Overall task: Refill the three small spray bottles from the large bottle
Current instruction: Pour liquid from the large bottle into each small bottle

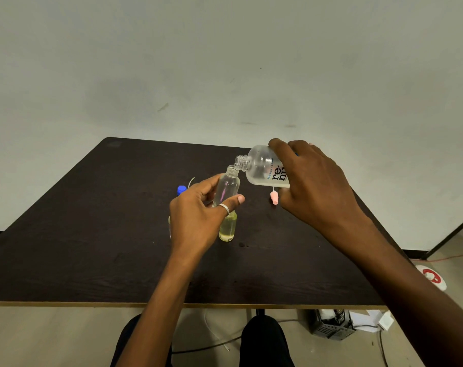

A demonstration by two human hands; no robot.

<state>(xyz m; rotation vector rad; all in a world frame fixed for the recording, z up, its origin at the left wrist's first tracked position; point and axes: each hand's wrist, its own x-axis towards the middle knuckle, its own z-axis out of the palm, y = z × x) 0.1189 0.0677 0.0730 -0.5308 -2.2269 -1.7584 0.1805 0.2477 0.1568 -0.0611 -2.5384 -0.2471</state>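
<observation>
The left hand [198, 210] grips a small clear spray bottle [228, 187], uncapped and lifted above the dark table [92, 234]. The right hand [315, 186] clasps the large bottle [262, 168], tipped sideways with its open neck just beside the small bottle's mouth. A yellow-tinted small bottle [228, 226] stands directly below, partly hidden by the left hand. A pink spray cap [274, 197] lies under the large bottle; a blue cap [181, 189] lies behind the left fingers.
</observation>
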